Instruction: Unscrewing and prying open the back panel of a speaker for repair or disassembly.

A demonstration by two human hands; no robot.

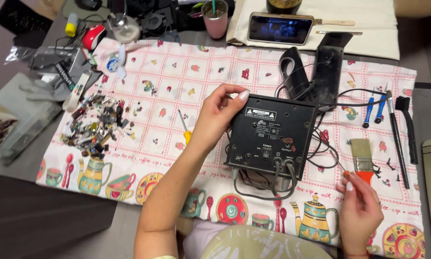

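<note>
A black speaker box point(271, 136) lies with its rear panel up on a patterned cloth point(167, 76), cables looping out from its lower sockets. My left hand point(219, 115) grips its upper left corner and edge. My right hand point(359, 206) is at the lower right, fingers closed on the orange handle of a flat paintbrush point(361, 154) whose bristles point away from me. A small yellow-handled screwdriver point(185, 129) lies on the cloth just left of my left wrist.
A pile of small electronic parts point(95, 125) sits at the cloth's left. Two black speaker panels point(316, 67) lie behind the box. Blue-handled tools point(374, 108) and black brushes point(403, 129) lie at the right. A phone point(280, 29), a pink cup point(216, 18) and a red mouse point(93, 36) stand at the back.
</note>
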